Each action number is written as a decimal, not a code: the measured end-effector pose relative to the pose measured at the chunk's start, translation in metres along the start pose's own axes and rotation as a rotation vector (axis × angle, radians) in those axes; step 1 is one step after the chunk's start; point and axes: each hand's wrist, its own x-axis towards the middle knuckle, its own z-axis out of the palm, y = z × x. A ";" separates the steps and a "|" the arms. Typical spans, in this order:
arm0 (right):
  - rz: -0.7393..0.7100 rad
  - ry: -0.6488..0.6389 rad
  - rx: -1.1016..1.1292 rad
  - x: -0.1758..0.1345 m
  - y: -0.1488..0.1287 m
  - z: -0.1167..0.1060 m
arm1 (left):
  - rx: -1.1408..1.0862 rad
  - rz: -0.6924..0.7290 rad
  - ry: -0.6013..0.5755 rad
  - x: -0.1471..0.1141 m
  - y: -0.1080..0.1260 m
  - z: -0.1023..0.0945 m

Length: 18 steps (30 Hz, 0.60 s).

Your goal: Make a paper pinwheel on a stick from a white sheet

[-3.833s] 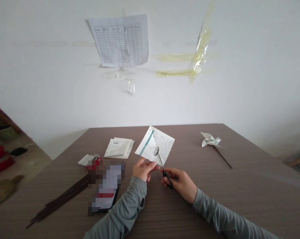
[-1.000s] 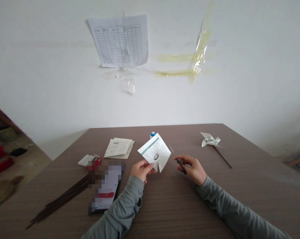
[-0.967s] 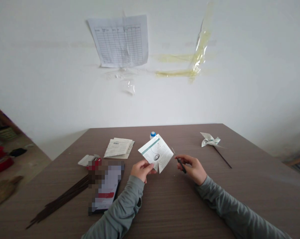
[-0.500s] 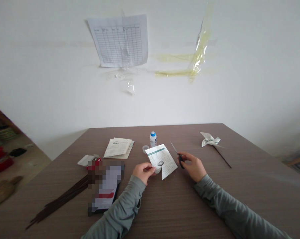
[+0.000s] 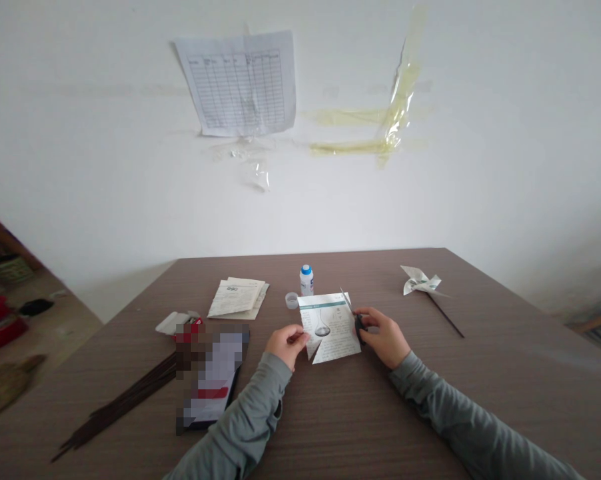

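Observation:
My left hand [image 5: 288, 347] pinches the left edge of a square of printed paper [image 5: 338, 333], which has a cut running in from its lower left corner. In my right hand [image 5: 386, 337] is a pair of scissors [image 5: 359, 327] with black handles. Their blades point up and to the left, over the paper's upper right corner. Whether the blades are parted I cannot tell. Just behind the paper stand a small white bottle with a blue top [image 5: 306, 280] and a clear cap [image 5: 291, 301].
A paper pinwheel [image 5: 422, 283] on a dark stick lies at the right. On the left are folded printed sheets [image 5: 238, 298], an opened small red-and-white box [image 5: 178, 323], a bundle of dark sticks [image 5: 120, 403] and a blurred-out phone [image 5: 213, 380]. A wall [image 5: 350, 213] rises behind the table.
The paper has turned in my left hand, so its cut now faces lower left and its right side reaches the scissors. My right hand has shifted slightly left.

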 end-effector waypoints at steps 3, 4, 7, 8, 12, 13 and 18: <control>0.004 -0.015 0.011 -0.001 0.000 0.001 | 0.011 0.018 0.024 0.000 0.000 -0.002; 0.006 -0.020 0.017 -0.002 -0.001 0.001 | 0.010 0.025 0.025 0.001 0.000 -0.003; 0.004 -0.047 0.053 -0.004 -0.002 0.003 | -0.010 0.041 0.031 0.002 -0.001 -0.007; 0.000 -0.055 0.071 -0.005 -0.003 0.003 | -0.026 0.042 0.035 0.003 -0.002 -0.007; -0.004 -0.044 0.145 -0.007 -0.006 0.006 | -0.099 0.003 0.054 0.003 -0.001 -0.006; 0.000 -0.032 0.161 -0.008 -0.007 0.007 | -0.114 -0.013 0.060 0.003 0.000 -0.005; 0.023 0.001 0.216 -0.011 -0.013 0.011 | -0.175 -0.068 0.003 -0.003 0.000 0.005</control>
